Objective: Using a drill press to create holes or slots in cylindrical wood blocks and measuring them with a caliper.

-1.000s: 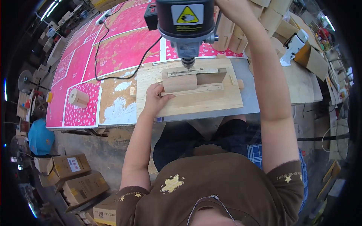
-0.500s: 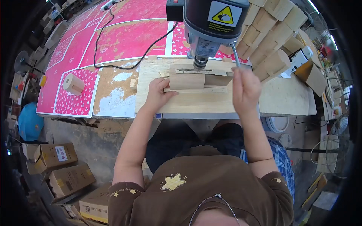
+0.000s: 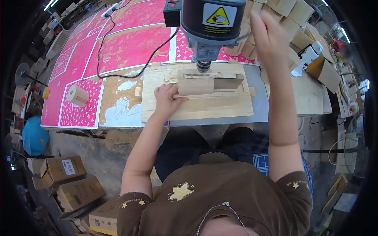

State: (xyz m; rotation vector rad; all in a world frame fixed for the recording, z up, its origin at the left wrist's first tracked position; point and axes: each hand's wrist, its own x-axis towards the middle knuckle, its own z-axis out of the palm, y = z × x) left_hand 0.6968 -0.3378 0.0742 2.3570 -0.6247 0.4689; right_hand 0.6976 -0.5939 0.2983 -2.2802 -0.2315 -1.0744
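While resting curled left hand [image 3: 168, 100] at left end of wooden block [image 3: 196, 86] on jig [image 3: 212, 108] below drill chuck [image 3: 203, 66] (cannot tell if pinching) and clenching right hand [image 3: 273, 41], apparently around lever [image 3: 243, 37], looks mid-drilling, with remaining depth hidden.

Site is a woodworking workshop: drill press [image 3: 212, 23] stands over wooden board [image 3: 197, 110] near front edge of worktable [image 3: 134, 47]; wooden pieces [image 3: 301, 16] stack toward right edge; cartons [image 3: 80, 192] lie off front left corner
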